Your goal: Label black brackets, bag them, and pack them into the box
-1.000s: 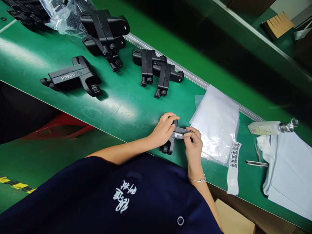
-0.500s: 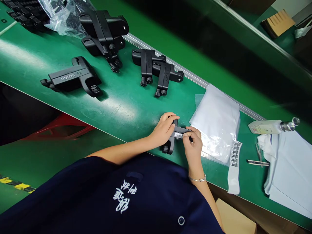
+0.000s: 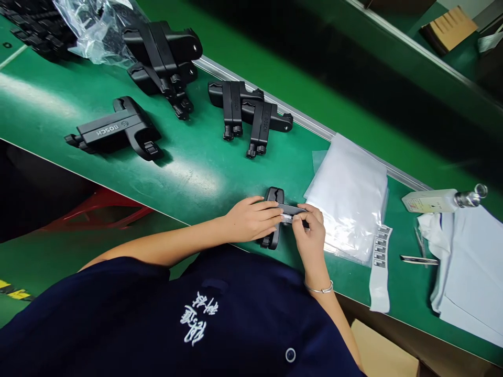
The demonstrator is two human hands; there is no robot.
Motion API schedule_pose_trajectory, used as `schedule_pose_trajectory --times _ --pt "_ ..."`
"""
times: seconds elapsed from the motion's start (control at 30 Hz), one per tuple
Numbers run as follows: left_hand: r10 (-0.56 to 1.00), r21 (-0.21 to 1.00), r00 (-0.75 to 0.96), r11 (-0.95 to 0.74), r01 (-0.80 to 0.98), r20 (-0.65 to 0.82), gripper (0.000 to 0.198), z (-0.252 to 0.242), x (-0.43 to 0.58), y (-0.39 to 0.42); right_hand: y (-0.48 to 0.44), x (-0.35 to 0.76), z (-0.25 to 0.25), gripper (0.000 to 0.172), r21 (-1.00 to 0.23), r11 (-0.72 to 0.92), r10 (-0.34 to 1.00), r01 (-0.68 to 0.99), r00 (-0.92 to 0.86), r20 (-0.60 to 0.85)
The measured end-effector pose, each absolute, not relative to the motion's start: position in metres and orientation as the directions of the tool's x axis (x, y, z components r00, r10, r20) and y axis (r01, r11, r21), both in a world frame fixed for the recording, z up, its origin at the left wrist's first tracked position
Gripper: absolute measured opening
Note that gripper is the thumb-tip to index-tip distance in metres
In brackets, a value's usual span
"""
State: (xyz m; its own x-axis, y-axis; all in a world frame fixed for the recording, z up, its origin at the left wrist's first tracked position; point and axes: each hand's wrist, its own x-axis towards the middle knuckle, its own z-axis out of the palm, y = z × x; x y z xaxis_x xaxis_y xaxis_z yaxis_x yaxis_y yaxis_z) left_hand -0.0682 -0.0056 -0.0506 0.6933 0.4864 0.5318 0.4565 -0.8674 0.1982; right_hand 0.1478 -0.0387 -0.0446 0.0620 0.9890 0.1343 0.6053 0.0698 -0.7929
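Observation:
A black plastic T-shaped bracket (image 3: 275, 196) lies on the green bench in front of me, with a small whitish label (image 3: 288, 217) on its stem. My left hand (image 3: 251, 219) rests across the bracket's wide end, fingers stretched out and fingertips at the label's left end. The thumb and curled fingers of my right hand (image 3: 311, 230) grip the stem's right end, beside the label. Part of the stem is hidden under the fingers.
Similar black brackets, one marked BOSCH (image 3: 118, 128), lie at left and along the back rail. Clear plastic bags (image 3: 349, 196) sit right of my hands, near a label strip (image 3: 380, 269), tweezers (image 3: 418, 259), a bottle (image 3: 430, 201) and white sheets (image 3: 473, 277).
My left hand has shifted left and its fingers have straightened over the bracket, baring the bracket's far end. The right hand keeps its grip. The view has tilted slightly.

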Motion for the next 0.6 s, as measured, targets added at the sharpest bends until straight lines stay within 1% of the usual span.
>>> schedule_pose_trajectory --times 0.07,0.1,0.13,0.17,0.2,0.23,0.3,0.37,0.43,0.5,0.6 --pt "0.487 0.191 0.702 -0.867 0.459 0.519 0.025 -0.053 -0.069 -0.005 -0.039 0.16 -0.044 0.007 -0.862 0.076 0.994 0.501 0.031 0.106" --pt "0.482 0.194 0.708 -0.871 0.451 0.516 0.026 -0.054 -0.07 -0.005 -0.039 0.168 -0.043 0.018 -0.892 0.08 0.996 0.445 -0.007 0.086" --pt "0.478 0.204 0.716 -0.875 0.439 0.509 0.027 -0.055 -0.071 -0.004 -0.039 0.176 -0.042 0.034 -0.905 0.082 0.996 0.416 -0.062 0.062" --pt "0.473 0.218 0.726 -0.879 0.423 0.499 0.028 -0.056 -0.072 -0.003 -0.039 0.184 -0.041 0.049 -0.9 0.09 0.991 0.427 -0.128 0.039" --pt "0.47 0.237 0.738 -0.882 0.407 0.484 0.029 -0.057 -0.074 -0.002 -0.038 0.191 -0.041 0.057 -0.874 0.111 0.981 0.472 -0.195 0.02" --pt "0.469 0.259 0.754 -0.883 0.391 0.46 0.031 -0.057 -0.076 0.0 -0.037 0.195 -0.041 0.059 -0.833 0.144 0.968 0.535 -0.252 0.005" --pt "0.47 0.32 0.794 -0.875 0.363 0.385 0.035 -0.056 -0.079 0.005 -0.037 0.2 -0.042 0.051 -0.754 0.213 0.952 0.622 -0.306 0.017" --pt "0.465 0.388 0.838 -0.856 0.342 0.286 0.04 -0.053 -0.082 0.011 -0.037 0.199 -0.045 0.046 -0.724 0.252 0.949 0.642 -0.311 0.054" --pt "0.45 0.436 0.87 -0.836 0.332 0.2 0.045 -0.049 -0.082 0.017 -0.037 0.197 -0.048 0.047 -0.714 0.253 0.952 0.653 -0.301 0.062" --pt "0.436 0.459 0.882 -0.83 0.317 0.179 0.048 -0.044 -0.079 0.022 -0.038 0.195 -0.05 0.047 -0.704 0.246 0.954 0.666 -0.294 0.055" --pt "0.428 0.486 0.873 -0.829 0.277 0.233 0.051 -0.039 -0.066 0.025 -0.038 0.196 -0.05 0.047 -0.701 0.238 0.955 0.672 -0.293 0.044"
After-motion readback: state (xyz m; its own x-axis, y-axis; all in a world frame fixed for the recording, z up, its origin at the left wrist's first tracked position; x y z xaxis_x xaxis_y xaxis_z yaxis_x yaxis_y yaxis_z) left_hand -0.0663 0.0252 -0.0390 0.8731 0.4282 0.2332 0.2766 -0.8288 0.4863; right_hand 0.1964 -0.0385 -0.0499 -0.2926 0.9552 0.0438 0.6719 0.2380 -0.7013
